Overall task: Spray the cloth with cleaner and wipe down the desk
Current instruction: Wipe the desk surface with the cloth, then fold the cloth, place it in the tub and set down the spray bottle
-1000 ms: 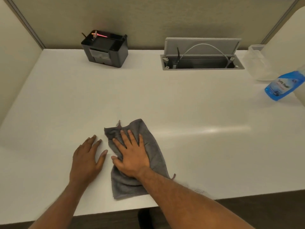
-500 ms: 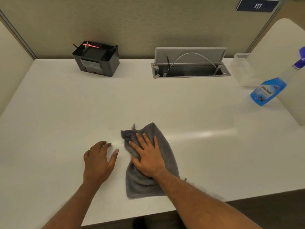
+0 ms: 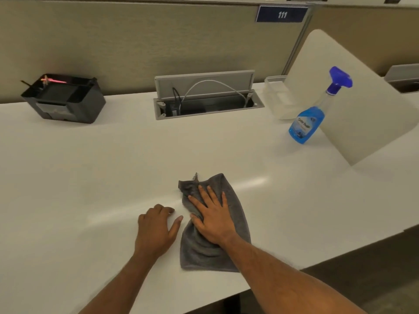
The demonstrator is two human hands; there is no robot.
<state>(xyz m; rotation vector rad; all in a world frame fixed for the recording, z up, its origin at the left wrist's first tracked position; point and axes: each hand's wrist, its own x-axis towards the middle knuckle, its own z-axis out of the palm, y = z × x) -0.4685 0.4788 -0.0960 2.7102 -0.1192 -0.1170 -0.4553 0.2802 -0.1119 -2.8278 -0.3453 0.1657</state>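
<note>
- A person's right hand (image 3: 214, 219) lies flat, fingers spread, pressing a grey cloth (image 3: 212, 223) onto a white desk (image 3: 113, 168) near its front edge.
- The left hand (image 3: 156, 231) rests on the bare desktop just beside the cloth, holding nothing, fingers loosely curled and thumb out towards the fabric.
- A spray bottle (image 3: 311, 114) of blue cleaner with a blue trigger head stands upright at the far right, well apart from the cloth, against a curved white divider (image 3: 353, 103).
- A clear plastic tub (image 3: 280, 99), possibly empty, sits beside the bottle.
- An open cable hatch (image 3: 206, 98) is set into the desk's back edge; a black organiser (image 3: 64, 98) stands at the far left.
- A blue plate (image 3: 281, 14) on the partition reads 111.
</note>
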